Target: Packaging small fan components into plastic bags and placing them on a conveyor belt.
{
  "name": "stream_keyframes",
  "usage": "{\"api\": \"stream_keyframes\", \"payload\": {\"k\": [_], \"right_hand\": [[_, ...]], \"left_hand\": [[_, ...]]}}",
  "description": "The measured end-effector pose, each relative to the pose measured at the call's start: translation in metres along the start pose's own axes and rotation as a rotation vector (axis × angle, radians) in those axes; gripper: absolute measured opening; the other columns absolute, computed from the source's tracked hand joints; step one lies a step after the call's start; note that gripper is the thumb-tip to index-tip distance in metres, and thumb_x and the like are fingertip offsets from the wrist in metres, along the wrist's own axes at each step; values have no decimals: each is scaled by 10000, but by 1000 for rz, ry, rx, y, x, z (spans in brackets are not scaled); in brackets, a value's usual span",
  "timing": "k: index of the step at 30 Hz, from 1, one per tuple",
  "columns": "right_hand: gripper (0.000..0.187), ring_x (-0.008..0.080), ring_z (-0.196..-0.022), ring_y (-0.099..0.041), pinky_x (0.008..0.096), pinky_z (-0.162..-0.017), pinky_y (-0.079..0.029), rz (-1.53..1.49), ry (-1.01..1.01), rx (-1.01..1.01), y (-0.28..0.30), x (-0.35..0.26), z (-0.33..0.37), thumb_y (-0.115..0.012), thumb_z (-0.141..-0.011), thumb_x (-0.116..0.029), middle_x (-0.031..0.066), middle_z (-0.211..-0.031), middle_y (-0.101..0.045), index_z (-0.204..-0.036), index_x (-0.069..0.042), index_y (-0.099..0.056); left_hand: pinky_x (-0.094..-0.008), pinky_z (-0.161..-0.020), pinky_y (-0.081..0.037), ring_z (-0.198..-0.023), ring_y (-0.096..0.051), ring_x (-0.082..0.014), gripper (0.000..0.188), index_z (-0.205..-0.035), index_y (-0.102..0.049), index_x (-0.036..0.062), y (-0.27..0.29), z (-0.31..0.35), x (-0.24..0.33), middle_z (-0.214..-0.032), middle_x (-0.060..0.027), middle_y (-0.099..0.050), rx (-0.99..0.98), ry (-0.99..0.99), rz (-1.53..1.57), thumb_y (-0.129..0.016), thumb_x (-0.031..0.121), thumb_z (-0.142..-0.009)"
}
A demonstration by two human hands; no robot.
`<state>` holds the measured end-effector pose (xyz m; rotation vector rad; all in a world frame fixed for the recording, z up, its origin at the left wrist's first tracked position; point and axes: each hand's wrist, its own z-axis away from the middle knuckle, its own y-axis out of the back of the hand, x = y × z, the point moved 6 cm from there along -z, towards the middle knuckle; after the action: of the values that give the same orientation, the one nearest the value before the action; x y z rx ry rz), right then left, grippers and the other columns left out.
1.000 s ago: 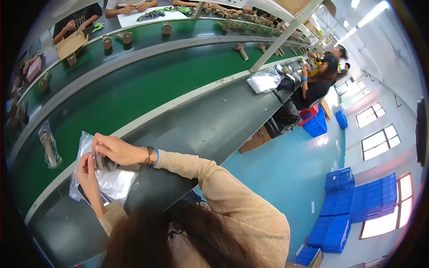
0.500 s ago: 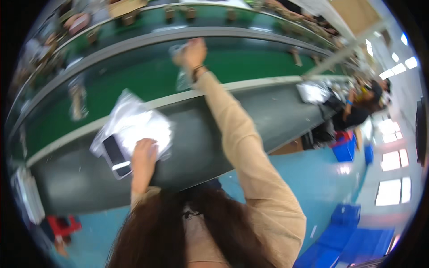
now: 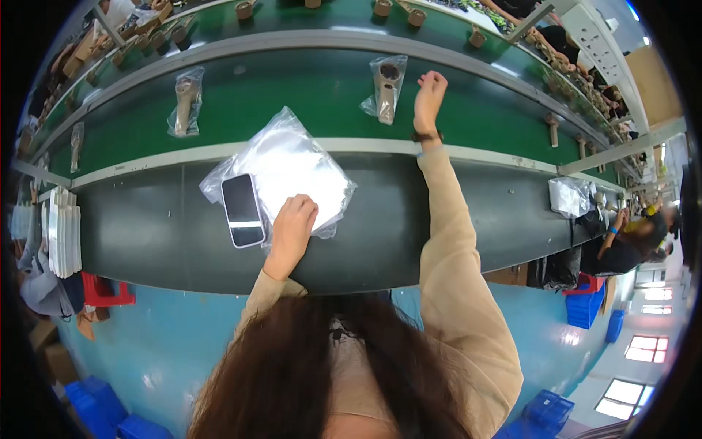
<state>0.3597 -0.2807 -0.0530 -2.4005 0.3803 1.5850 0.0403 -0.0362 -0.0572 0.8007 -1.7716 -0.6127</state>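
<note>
Bagged beige part (image 3: 385, 89) lies on the green conveyor belt (image 3: 278, 102), on the far side of the pale strip (image 3: 351, 145) that divides the belt from the dark grey worktable (image 3: 409, 219). This strip serves as the landmark for all places. The right hand (image 3: 429, 99) is stretched beyond the strip, just beside the bagged part, with fingers loosely curled and empty; it does not grip the bag, and whether a fingertip touches the film cannot be told. The left hand (image 3: 292, 227) rests on the near side of the strip, half closed, and presses down the pile of clear plastic bags (image 3: 289, 172) that lies across the strip. A black phone (image 3: 243, 210) lies on the same pile, on the near side of the strip. A second bagged part (image 3: 185, 100) lies on the belt, further to the left.

The part looks rigid and probably rather light, perhaps of moulded plastic or wood, but the film around it is thin, soft and slippery. A grasp on the loose film alone would likely let the part swing or slide inside. It seems better to hold it across the thick body, through the film.
</note>
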Motion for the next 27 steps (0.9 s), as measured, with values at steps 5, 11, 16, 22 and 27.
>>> {"api": "stream_keyframes", "payload": {"k": [5,11,16,22,27], "right_hand": [[277,161,-957,-602,282,-844,-437,-59,-118,-206,38,-61,125,-448,-1017,-279,77,-1047,-619,-1113,-39,-547],[290,145,-895,-602,276,-845,-442,-93,-149,-436,50,-78,214,-426,-1025,-230,67,-1002,-631,-1017,-2,-604],[191,143,-860,-586,270,-824,-451,14,-180,-518,47,-83,243,-489,-986,-141,62,-972,-624,-994,7,-610],[76,210,-853,-603,274,-764,-471,166,157,-649,30,-104,257,-567,-905,-23,104,-942,-611,-948,18,-613],[157,252,-970,-588,348,-838,-440,500,410,-905,14,-115,278,-660,-830,-153,76,-990,-631,-958,-63,-645]], "left_hand": [[-381,-732,-467,-850,-577,-318,103,-947,-613,0,6,-7,-9,-924,-127,-593,53,18,49,-616,59,-863],[-403,-735,-489,-856,-610,-321,309,-1009,-568,20,4,-12,-3,-904,-146,-614,48,85,117,-731,156,-785],[-401,-763,-484,-894,-596,-331,349,-1010,-562,14,3,-5,-1,-960,-148,-603,29,32,150,-751,119,-736],[-394,-794,-475,-928,-573,-304,296,-983,-601,29,9,7,3,-976,-107,-606,63,43,-88,-743,99,-733],[-405,-744,-470,-881,-581,-288,155,-902,-590,44,1,6,-1,-916,-89,-609,14,82,-145,-684,89,-788]]}}
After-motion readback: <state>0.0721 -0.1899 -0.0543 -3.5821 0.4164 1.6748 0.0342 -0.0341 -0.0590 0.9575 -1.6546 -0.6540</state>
